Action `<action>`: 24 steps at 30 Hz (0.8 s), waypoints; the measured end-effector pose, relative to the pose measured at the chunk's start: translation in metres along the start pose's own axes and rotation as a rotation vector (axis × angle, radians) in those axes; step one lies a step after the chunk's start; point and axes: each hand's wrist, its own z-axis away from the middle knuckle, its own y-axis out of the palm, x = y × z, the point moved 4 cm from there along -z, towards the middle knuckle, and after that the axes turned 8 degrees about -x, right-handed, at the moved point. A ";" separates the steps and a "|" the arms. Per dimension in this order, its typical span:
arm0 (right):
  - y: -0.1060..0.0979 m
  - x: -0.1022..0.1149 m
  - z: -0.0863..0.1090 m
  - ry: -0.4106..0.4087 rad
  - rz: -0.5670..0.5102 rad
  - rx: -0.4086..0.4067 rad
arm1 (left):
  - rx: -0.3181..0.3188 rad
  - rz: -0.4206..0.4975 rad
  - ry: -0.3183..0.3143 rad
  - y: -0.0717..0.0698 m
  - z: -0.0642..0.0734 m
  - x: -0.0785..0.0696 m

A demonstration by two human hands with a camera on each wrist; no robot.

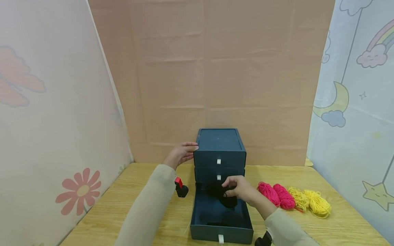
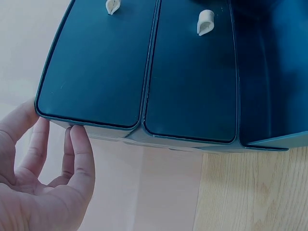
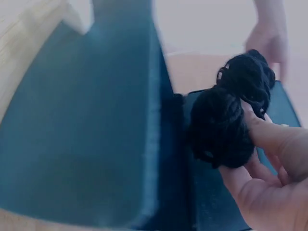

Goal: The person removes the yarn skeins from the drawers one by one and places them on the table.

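A dark blue cabinet of stacked drawers (image 1: 220,140) stands on the table, its bottom drawer (image 1: 204,234) pulled out. My left hand (image 1: 184,152) rests at the cabinet's upper left edge; in the left wrist view its fingertips (image 2: 82,137) touch the side wall, fairly straight. Over the open drawer, my right hand (image 1: 241,188) grips a black yarn skein (image 3: 219,127), with thumb and fingers around it. That yarn looks like a bundle with two lobes. Against the dark drawer its lower outline is hard to make out in the head view.
Pink yarn skeins (image 1: 284,196) and yellow yarn skeins (image 1: 318,203) lie on the wooden table (image 1: 123,205) to the right of the drawer. White pull tabs (image 1: 219,161) mark the drawer fronts. Brown paper (image 1: 172,75) covers the wall behind.
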 end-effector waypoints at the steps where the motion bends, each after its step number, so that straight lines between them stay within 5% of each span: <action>1: -0.004 0.003 0.002 0.010 -0.007 -0.023 | 0.001 0.001 0.001 0.000 0.000 0.000; 16: -0.055 0.012 0.045 0.102 -0.254 -0.295 | 0.004 0.007 0.004 0.001 -0.003 0.000; 24: -0.073 -0.007 0.071 0.169 -0.010 -0.387 | 0.021 0.021 0.003 0.001 -0.004 0.000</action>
